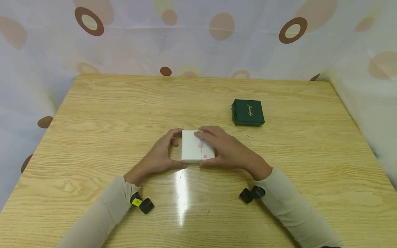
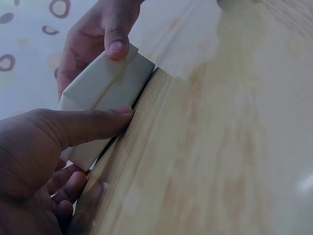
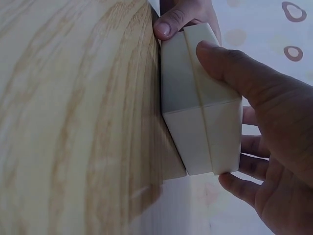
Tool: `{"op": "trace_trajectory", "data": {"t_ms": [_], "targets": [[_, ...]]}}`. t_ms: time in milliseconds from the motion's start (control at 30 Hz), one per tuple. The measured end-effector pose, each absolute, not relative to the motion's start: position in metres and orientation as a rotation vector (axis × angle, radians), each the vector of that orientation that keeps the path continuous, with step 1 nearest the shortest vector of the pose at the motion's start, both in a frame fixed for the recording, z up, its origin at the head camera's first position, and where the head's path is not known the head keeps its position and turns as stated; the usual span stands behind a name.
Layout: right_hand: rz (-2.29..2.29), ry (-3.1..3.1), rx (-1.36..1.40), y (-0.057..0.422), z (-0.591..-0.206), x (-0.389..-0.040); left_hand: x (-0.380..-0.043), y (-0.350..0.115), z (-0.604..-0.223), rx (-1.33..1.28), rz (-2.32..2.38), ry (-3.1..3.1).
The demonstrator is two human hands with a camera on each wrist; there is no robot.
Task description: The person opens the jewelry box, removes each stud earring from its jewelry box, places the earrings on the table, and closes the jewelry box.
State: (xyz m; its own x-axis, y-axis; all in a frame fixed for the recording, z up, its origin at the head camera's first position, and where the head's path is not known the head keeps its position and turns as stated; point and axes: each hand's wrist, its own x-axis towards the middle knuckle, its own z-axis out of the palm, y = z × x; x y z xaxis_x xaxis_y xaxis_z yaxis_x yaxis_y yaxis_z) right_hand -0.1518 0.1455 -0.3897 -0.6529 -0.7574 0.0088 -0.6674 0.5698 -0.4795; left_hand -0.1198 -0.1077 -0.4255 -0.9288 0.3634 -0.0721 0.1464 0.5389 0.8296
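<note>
A white lidded box (image 1: 193, 151) with a pink flower printed on top sits on the table between both hands. My left hand (image 1: 159, 153) holds it low on its left side, thumb at the front and fingers at the back. In the left wrist view that thumb (image 2: 98, 125) lies along the lower part by the tabletop. My right hand (image 1: 227, 148) grips the lid, one finger lying over the top. Seen from the right wrist, the thumb (image 3: 230, 63) presses the lid's side, and a thin seam separates lid from base.
Behind and to the right stands a dark green box (image 1: 248, 113) with gold lettering and a ribbon at its left side. Small thin pale bits (image 1: 249, 137) lie just in front of it. A patterned curtain (image 1: 198, 38) hangs along the wooden table's (image 1: 124, 100) far edge.
</note>
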Motion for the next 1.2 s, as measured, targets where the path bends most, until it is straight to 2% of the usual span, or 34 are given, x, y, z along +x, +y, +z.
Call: {"op": "trace_trajectory", "data": {"t_ms": [767,1200], "targets": [[-0.735,2.563,-1.199,0.149,-0.382,-0.156,-0.122,-0.107,-0.429,0.422,1.341,2.534],[-0.707,2.690,-1.085,0.165,-0.360,-0.197,-0.121,-0.105,-0.429,0.384,1.308,2.564]]}}
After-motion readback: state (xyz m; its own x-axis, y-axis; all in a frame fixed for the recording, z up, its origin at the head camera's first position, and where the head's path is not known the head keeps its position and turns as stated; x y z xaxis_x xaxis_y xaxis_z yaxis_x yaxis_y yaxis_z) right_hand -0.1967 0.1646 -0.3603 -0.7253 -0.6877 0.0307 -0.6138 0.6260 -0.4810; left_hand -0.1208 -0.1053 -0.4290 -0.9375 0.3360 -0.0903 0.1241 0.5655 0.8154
